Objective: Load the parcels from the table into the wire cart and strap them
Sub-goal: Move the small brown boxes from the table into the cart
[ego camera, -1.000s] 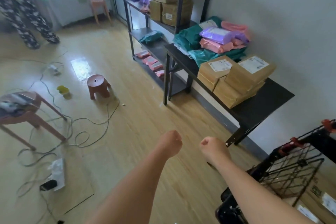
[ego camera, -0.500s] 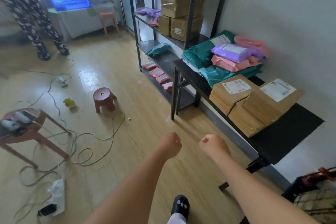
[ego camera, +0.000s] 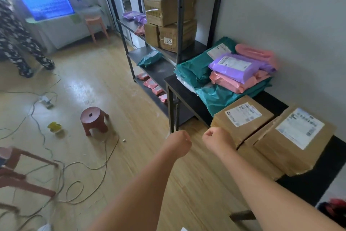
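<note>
While the left hand (ego camera: 179, 143) and right hand (ego camera: 217, 141) are clenched empty, the right hides part of a cardboard parcel (ego camera: 243, 118).

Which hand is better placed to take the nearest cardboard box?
Right, probably. The right hand is fisted, empty, just beside the nearest cardboard box; the left hand, also fisted, sits farther out over the floor.

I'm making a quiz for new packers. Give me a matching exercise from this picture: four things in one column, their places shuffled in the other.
Things:
1. purple bag
2. brown stool
3. small green bag
4. labelled box

Places:
A. on the floor
B. beside the right hand
C. on the pink bags on the table
D. on a rack shelf

Pairs: 1-C, 2-A, 3-D, 4-B
</note>
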### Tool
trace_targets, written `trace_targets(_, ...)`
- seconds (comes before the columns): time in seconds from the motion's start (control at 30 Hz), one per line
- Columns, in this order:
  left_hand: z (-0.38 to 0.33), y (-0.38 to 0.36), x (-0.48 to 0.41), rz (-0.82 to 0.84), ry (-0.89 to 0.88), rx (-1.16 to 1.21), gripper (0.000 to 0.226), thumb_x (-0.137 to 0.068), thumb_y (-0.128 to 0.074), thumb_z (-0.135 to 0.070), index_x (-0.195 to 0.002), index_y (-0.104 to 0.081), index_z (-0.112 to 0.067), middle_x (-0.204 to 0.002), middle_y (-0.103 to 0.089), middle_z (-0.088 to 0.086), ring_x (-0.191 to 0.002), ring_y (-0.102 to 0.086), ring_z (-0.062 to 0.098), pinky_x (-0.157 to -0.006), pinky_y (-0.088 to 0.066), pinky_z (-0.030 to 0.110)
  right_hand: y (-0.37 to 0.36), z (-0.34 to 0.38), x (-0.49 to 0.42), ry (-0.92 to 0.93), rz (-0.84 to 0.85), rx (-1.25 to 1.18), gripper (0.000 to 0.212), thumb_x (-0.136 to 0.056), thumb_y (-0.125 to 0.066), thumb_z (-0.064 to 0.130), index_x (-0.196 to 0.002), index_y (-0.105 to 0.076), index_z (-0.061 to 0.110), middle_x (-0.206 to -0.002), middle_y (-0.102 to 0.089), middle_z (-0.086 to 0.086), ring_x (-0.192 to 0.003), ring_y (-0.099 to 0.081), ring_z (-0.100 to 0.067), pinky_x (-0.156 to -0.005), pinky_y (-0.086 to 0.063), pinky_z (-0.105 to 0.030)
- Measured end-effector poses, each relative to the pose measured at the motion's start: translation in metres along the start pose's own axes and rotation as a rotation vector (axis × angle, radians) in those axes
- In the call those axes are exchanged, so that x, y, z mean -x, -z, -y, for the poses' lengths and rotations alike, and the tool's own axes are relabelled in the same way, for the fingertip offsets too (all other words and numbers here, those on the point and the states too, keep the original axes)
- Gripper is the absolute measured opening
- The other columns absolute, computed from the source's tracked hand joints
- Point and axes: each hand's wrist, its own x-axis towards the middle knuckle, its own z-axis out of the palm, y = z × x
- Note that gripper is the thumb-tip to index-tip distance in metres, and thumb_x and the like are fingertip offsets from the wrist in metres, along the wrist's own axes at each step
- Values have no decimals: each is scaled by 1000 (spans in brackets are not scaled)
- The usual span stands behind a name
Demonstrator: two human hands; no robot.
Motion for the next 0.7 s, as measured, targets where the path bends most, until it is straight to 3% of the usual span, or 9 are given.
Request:
trace_targets(0.13, -20, 8, -32, 10, -43, -53, 31, -94, -43, -10, -116, -65, -8, -112, -63, 8, -103, -61, 26, -92, -53, 37, 13, 0, -29, -33, -68, -49, 15, -92, -52, 22, -84, -65, 24, -89, -68, 5, -80, -62, -17, -66, -52, -29)
trace_targets(0.3, -42, 10, -84, 50, -110, -86, 29, -93, -42, -13, -112, -63, -16, -100, -61, 1, -85, -55, 16, -70, -46, 27, 28, 1, -63, -84, -108, -85, 14, -92, -53, 24, -86, -66, 24, -88, -67, 5, -82, -62, -17, -64, -48, -28)
trace_targets(0.43, -62, 12, -127, 107, -189, -169, 20, -91, -43, -14, -101, -59, -21, -102, -60, -3, -90, -57, 18, -80, -53, 32, 36, 1, -95, -176, -168, -117, 15, -93, -54, 25, -82, -64, 22, -82, -65, 9, -73, -57, -11, -58, -44, -26)
trace_targets(0.6, -86, 19, -188, 227, -315, -208, 36, -96, -44, -16, -129, -56, -19, -128, -59, 0, -110, -60, 22, -80, -48, 28, 38, 8, -138, -334, -247, -143, 16, -93, -54, 26, -81, -64, 23, -81, -65, 8, -73, -59, -12, -56, -42, -25)
trace_targets(0.7, -103, 25, -219, 302, -422, -253, 36, -96, -44, -16, -129, -57, -15, -129, -60, 5, -114, -58, 26, -83, -45, 29, 39, 13, -162, -430, -297, -166, 15, -93, -54, 26, -83, -64, 23, -85, -66, 4, -78, -62, -19, -57, -41, -26)
